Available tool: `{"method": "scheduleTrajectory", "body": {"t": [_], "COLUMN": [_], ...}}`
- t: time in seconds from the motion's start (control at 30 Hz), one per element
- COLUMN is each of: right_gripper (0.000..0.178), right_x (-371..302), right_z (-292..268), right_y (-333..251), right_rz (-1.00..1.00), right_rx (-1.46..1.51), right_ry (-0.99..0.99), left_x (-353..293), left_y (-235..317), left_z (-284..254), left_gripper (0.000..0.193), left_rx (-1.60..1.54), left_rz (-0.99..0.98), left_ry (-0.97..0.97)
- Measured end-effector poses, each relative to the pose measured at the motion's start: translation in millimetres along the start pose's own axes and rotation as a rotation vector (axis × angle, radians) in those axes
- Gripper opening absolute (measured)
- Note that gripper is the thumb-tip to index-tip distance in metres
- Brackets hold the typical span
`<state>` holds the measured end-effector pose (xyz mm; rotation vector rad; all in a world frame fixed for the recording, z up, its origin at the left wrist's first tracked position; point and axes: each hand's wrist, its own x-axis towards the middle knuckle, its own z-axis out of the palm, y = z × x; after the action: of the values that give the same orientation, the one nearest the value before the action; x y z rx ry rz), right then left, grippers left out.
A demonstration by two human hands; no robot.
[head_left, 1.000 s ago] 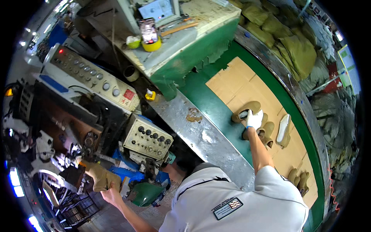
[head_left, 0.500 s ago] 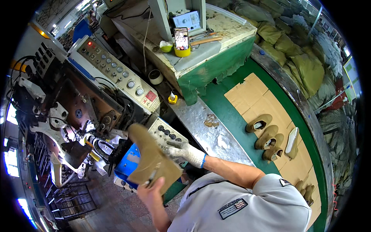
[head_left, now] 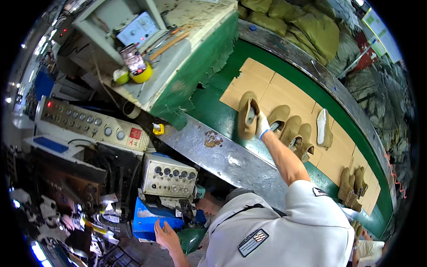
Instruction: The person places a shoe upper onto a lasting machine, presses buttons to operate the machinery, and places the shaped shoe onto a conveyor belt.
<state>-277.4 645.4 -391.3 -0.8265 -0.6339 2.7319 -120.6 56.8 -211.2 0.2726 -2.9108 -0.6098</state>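
A tan ankle boot (head_left: 247, 116) stands roughly upright over the green bench at the near edge of the cardboard. My right hand (head_left: 263, 124), in a white knit glove, has its fingers against the boot's right side and grips it; some of the fingers are hidden behind it. My left hand (head_left: 167, 236) is bare and holds nothing, its fingers apart, just below the blue machine housing (head_left: 144, 221). Several similar tan boots (head_left: 291, 132) stand in a row right of the held one. Beyond them, another boot lies on its side, showing a white sole (head_left: 322, 127).
A cream control panel (head_left: 93, 121) and a knob box (head_left: 169, 176) flank the machine at left. The metal bench edge (head_left: 231, 158) runs diagonally past me. Flat cardboard (head_left: 280, 94) covers part of the green bench (head_left: 213, 100). Another person (head_left: 370, 252) shows at lower right.
The boot has gone from in front of the machine to the bench at the right, in my gloved right hand. My left hand has let go of it. The view has swung right.
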Motion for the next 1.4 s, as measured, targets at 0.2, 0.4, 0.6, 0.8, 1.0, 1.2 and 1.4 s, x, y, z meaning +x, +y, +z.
{"method": "scheduleTrajectory", "body": {"t": [0.2,0.4,0.6,0.8,1.0,1.2,1.4], "right_gripper": [0.093,0.089,0.074,0.074,0.062,0.058,0.044], "right_x": [67.1,62.8,192.9,298.8,259.8,291.9,271.5], "right_z": [-64.7,-2.3,96.8,277.3,383.2,365.6,280.6], "right_y": [-44.1,-47.9,4.9,135.8,203.0,211.2,219.7], "right_rz": [-0.238,-0.784,-0.724,0.109,0.475,0.545,0.300], "right_rx": [-1.407,-1.445,-1.086,0.248,0.569,0.586,0.071], "right_ry": [0.945,0.947,0.551,-0.273,-0.346,-0.346,-0.023], "left_x": [-30.8,-19.1,-15.0,-11.2,-21.7,-19.2,-14.5], "left_y": [-27.9,-23.8,-20.5,-21.2,-32.4,-20.9,-3.9], "left_z": [8.1,19.8,26.3,28.7,24.7,28.2,31.7], "left_gripper": [0.031,0.029,0.024,0.024,0.030,0.032,0.026], "left_rx": [0.323,0.375,0.420,0.498,0.583,0.596,0.580], "left_rz": [0.369,0.295,0.256,0.249,0.213,0.230,0.174], "left_ry": [-0.036,-0.023,-0.054,-0.095,-0.140,-0.131,-0.195]}}
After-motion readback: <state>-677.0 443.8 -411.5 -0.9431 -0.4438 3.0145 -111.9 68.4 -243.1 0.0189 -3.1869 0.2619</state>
